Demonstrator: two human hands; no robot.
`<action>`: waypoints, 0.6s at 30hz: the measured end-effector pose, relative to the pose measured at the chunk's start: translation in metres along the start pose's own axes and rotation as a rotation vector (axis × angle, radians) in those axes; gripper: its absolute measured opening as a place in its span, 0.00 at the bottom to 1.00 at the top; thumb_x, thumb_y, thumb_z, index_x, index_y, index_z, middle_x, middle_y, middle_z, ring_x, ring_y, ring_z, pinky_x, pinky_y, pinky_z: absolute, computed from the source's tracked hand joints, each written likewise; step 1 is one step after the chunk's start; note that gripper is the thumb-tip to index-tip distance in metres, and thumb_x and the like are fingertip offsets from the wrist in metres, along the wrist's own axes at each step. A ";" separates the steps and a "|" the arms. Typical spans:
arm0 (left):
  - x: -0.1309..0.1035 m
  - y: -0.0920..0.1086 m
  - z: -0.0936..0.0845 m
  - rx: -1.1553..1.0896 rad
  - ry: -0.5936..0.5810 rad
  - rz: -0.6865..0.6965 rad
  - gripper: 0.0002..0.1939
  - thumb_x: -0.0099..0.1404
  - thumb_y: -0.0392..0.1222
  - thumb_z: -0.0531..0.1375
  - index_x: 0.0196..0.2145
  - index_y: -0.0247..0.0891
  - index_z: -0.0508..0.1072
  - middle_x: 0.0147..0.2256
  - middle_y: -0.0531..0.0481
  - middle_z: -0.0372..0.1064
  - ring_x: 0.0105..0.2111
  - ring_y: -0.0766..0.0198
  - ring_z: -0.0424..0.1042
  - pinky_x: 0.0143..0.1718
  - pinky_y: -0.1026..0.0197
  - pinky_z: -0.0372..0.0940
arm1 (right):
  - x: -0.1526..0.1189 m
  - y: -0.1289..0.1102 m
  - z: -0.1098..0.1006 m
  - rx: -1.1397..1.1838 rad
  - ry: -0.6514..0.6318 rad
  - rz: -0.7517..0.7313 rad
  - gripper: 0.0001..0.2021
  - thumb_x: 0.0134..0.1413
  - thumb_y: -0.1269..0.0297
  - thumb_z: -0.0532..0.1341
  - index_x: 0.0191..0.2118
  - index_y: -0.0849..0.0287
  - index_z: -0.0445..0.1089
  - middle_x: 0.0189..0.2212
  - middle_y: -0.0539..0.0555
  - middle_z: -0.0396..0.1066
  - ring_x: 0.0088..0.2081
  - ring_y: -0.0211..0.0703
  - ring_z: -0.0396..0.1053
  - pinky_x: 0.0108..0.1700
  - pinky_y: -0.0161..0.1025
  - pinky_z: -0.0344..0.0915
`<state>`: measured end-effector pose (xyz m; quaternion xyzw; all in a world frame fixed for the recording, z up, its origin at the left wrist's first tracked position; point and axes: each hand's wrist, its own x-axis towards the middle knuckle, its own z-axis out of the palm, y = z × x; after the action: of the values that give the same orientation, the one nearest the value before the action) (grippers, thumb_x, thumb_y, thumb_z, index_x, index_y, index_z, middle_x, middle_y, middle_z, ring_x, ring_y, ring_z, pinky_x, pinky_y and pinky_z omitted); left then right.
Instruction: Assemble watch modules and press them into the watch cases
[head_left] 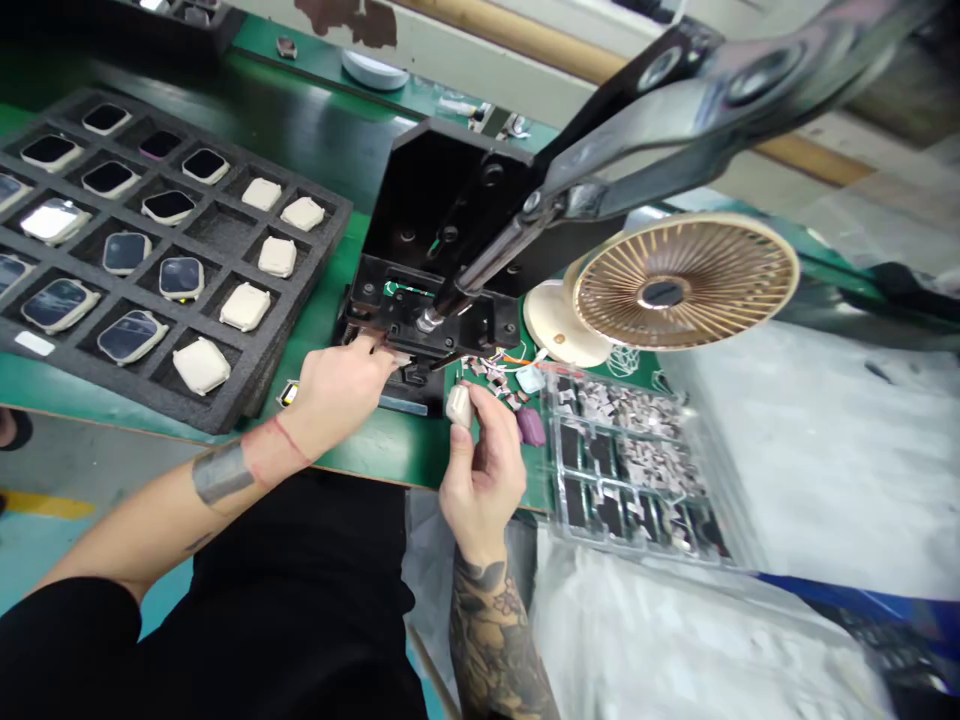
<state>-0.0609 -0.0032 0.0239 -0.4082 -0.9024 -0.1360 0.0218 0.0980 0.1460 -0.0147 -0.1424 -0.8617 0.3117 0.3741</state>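
Note:
My right hand [484, 465] pinches a small cream watch case [460, 406] between thumb and fingers, just in front of the press. At the foot of the black hand press [442, 300], my left hand [345, 385] has its fingers curled in under the upper plate. Its fingertips are partly hidden there, by a small pale piece that I cannot make out. The press's metal lever [645, 130] slants up to the right. A purple rounded object [531, 427] lies beside my right hand. Small metallic parts [495, 375] are scattered behind that hand.
A dark foam tray [225, 232] on the left holds several watches and cream cases in its pockets. A clear compartment box [559, 470] of small parts sits at right. Behind it stands a round fan [686, 285]. Plastic bags [847, 450] cover the far right.

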 end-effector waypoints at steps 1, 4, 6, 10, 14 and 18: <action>0.002 0.001 0.001 0.017 -0.022 0.014 0.19 0.85 0.45 0.53 0.54 0.42 0.84 0.49 0.41 0.82 0.37 0.50 0.85 0.30 0.53 0.68 | -0.002 0.001 0.000 0.004 -0.008 -0.006 0.22 0.75 0.68 0.61 0.69 0.51 0.73 0.62 0.61 0.79 0.64 0.54 0.77 0.65 0.57 0.78; -0.005 0.003 0.001 0.047 -0.040 0.098 0.21 0.85 0.42 0.52 0.67 0.43 0.77 0.57 0.39 0.81 0.39 0.51 0.85 0.32 0.53 0.70 | -0.005 0.001 -0.001 0.012 -0.025 -0.023 0.22 0.75 0.69 0.60 0.70 0.50 0.72 0.62 0.61 0.79 0.64 0.54 0.77 0.65 0.57 0.78; -0.015 0.006 -0.002 0.066 -0.058 0.131 0.25 0.85 0.44 0.51 0.73 0.40 0.71 0.66 0.36 0.76 0.38 0.52 0.85 0.32 0.52 0.72 | -0.006 0.000 -0.003 0.012 -0.019 -0.027 0.23 0.75 0.69 0.60 0.70 0.50 0.72 0.62 0.61 0.79 0.64 0.54 0.77 0.66 0.58 0.78; -0.022 0.009 -0.008 0.109 -0.143 0.134 0.30 0.83 0.40 0.51 0.78 0.37 0.64 0.73 0.32 0.67 0.34 0.51 0.85 0.29 0.50 0.73 | 0.002 -0.009 -0.005 0.026 0.001 -0.090 0.25 0.73 0.73 0.61 0.71 0.50 0.71 0.63 0.60 0.79 0.65 0.54 0.77 0.66 0.58 0.79; -0.023 0.004 -0.015 -0.001 -0.149 0.151 0.33 0.78 0.31 0.53 0.78 0.40 0.64 0.73 0.35 0.67 0.40 0.49 0.87 0.33 0.51 0.77 | 0.020 -0.030 0.001 0.033 -0.015 -0.240 0.28 0.70 0.78 0.62 0.71 0.53 0.71 0.62 0.61 0.79 0.65 0.54 0.77 0.65 0.57 0.80; -0.051 -0.002 -0.020 -0.660 -0.007 0.146 0.30 0.79 0.40 0.60 0.75 0.39 0.65 0.62 0.36 0.78 0.38 0.56 0.85 0.37 0.57 0.79 | 0.031 -0.054 0.016 0.035 0.018 -0.411 0.32 0.65 0.83 0.66 0.72 0.58 0.71 0.61 0.64 0.79 0.63 0.55 0.79 0.63 0.54 0.81</action>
<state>-0.0301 -0.0467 0.0353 -0.4573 -0.7783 -0.4174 -0.1048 0.0641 0.1123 0.0291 0.0403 -0.8638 0.2424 0.4399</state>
